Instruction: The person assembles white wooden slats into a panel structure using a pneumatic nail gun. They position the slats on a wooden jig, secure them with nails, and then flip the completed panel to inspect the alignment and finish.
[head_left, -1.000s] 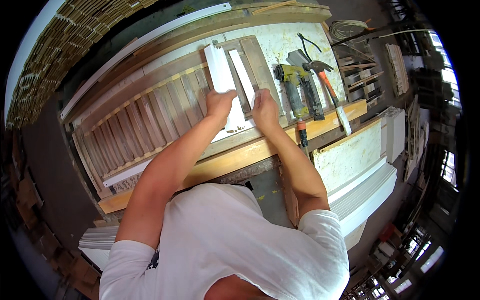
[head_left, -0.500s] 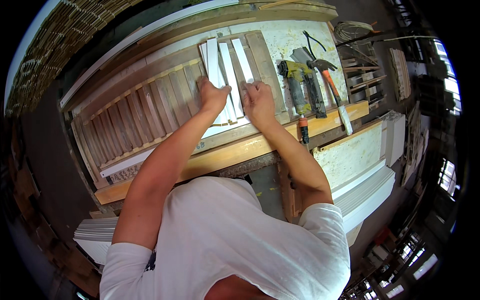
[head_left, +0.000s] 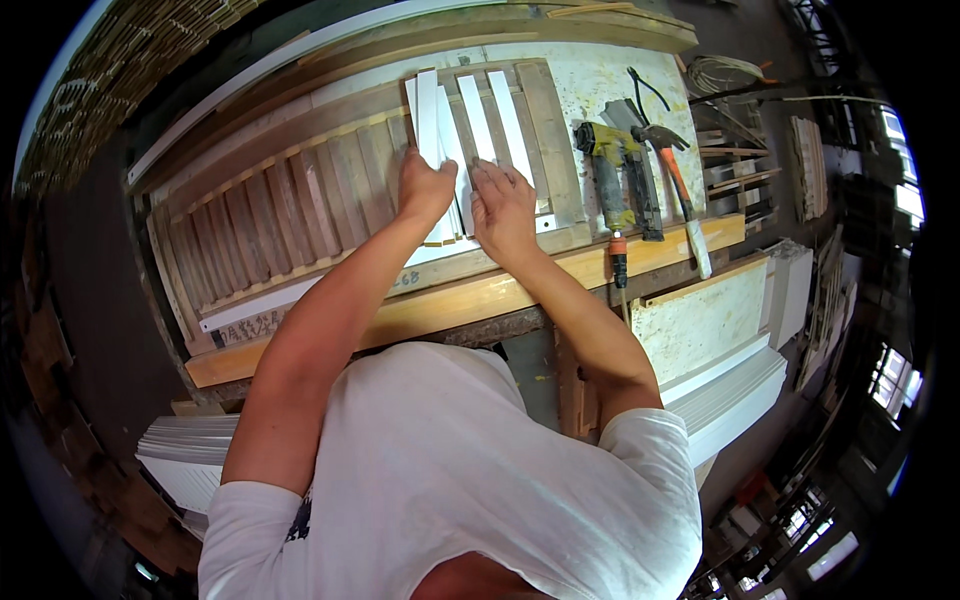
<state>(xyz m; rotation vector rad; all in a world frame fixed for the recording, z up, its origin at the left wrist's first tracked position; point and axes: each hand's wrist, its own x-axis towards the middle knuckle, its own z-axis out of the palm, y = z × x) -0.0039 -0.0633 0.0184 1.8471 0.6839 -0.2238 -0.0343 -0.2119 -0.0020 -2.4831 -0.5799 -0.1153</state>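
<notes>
My left hand [head_left: 427, 188] is closed around several white slats [head_left: 427, 110] bunched together, its thumb pressed along their right side. Close beside it, my right hand [head_left: 505, 212] has its fingers bent over the lower part of a single white slat [head_left: 474, 112]. Farther right, another white slat [head_left: 508, 115] lies in place, apart from both hands. All of these rest across a wooden slatted frame [head_left: 300, 205], whose grooves run between brown wooden bars. Along its near side a white rail [head_left: 262, 308] runs partly under my left forearm.
To the right on the bench lie a yellow-green nail gun [head_left: 610, 180] with an air fitting, a claw hammer [head_left: 680, 185] with an orange and white handle, and pliers [head_left: 650, 90]. A yellowish timber beam [head_left: 460, 305] edges the bench. White boards [head_left: 735, 395] are stacked lower right.
My right hand has shifted left from the rightmost slat to the middle one. The left hand keeps its hold on the bunched slats. The whole view has shifted slightly.
</notes>
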